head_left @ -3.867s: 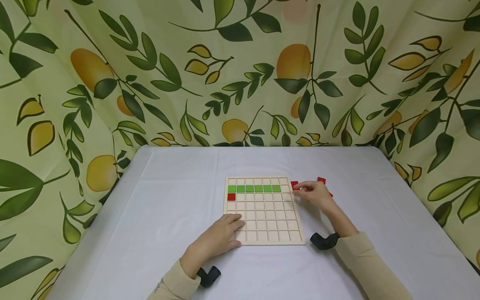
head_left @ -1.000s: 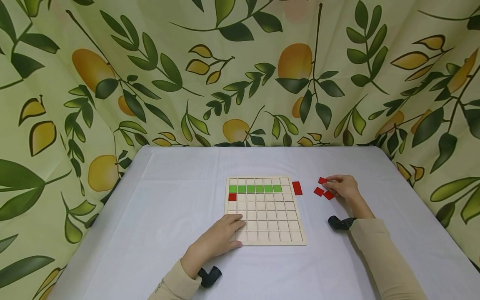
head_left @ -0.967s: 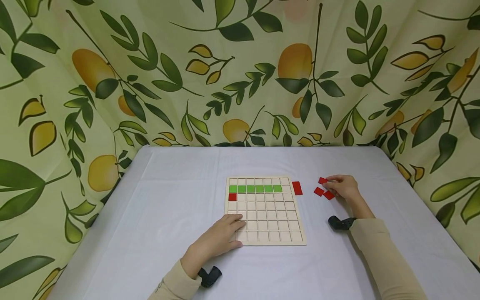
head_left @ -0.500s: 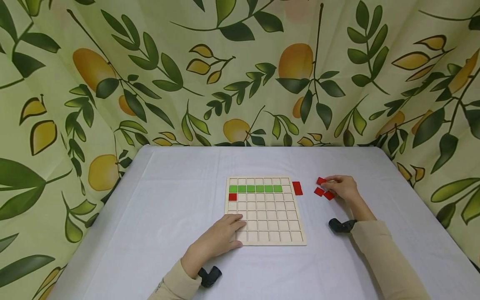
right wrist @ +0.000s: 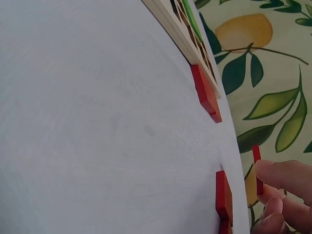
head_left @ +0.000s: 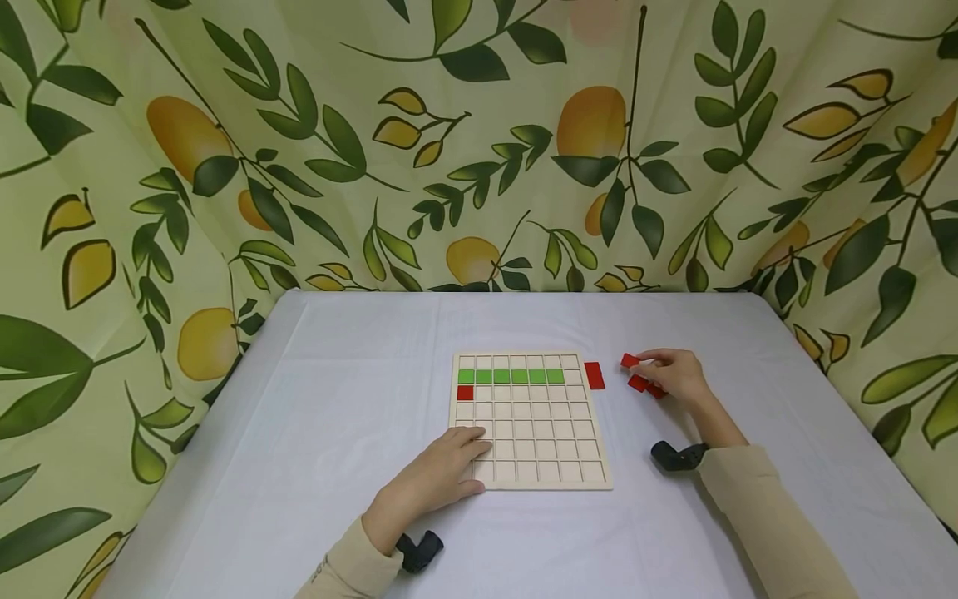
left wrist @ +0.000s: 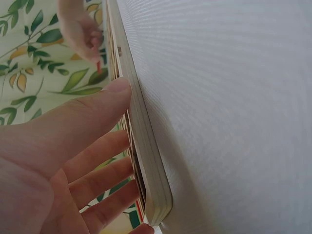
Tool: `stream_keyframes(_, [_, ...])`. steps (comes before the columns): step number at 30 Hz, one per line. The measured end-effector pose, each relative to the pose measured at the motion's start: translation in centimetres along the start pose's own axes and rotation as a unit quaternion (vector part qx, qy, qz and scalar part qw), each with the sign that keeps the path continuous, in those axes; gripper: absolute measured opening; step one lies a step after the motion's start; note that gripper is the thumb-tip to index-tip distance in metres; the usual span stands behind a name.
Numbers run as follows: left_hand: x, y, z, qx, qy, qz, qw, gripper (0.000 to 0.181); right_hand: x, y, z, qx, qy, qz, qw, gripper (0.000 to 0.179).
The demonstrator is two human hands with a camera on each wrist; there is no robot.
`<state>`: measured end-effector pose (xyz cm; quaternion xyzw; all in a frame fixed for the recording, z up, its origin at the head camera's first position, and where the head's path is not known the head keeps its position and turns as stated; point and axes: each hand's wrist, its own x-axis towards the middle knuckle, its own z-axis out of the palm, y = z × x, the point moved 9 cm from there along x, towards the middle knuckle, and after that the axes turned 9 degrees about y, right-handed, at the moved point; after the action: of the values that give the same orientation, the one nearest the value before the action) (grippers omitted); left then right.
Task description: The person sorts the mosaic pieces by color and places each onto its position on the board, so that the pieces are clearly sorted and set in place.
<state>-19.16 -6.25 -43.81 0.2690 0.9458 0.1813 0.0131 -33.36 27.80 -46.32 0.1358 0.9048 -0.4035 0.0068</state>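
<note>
My right hand [head_left: 672,374] pinches a red square tile [head_left: 629,360] between thumb and fingertips; in the right wrist view the held tile [right wrist: 256,154] stands on edge above the cloth. Just below that hand lie two loose red tiles [head_left: 637,383], one partly hidden by the fingers. My left hand [head_left: 432,470] rests with relaxed fingers on the lower left corner of a wooden grid board [head_left: 529,487]. In the left wrist view its thumb [left wrist: 112,92] touches the board's edge. The board's second row holds several green tiles [head_left: 501,377], with one red tile [head_left: 466,393] beneath the leftmost.
Red tiles [head_left: 595,375] lie side by side along the board's upper right edge. A white cloth [head_left: 337,399] covers the table. Behind it hangs a leaf-and-fruit patterned curtain [head_left: 314,208]. Black devices [head_left: 677,456] are strapped at both wrists.
My right hand has gone from beside the board to the loose red tiles on the right, and has picked one up, shifting it slightly left. The left hand stays put.
</note>
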Motion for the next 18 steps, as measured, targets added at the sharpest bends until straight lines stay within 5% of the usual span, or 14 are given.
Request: stream_keyframes(18, [0.0, -0.1, 0.1, 0.000, -0.006, -0.005, 1.0000, 0.053, -1.7, -1.7, 1.0, 0.017, -0.003, -0.027, 0.9995, 0.043])
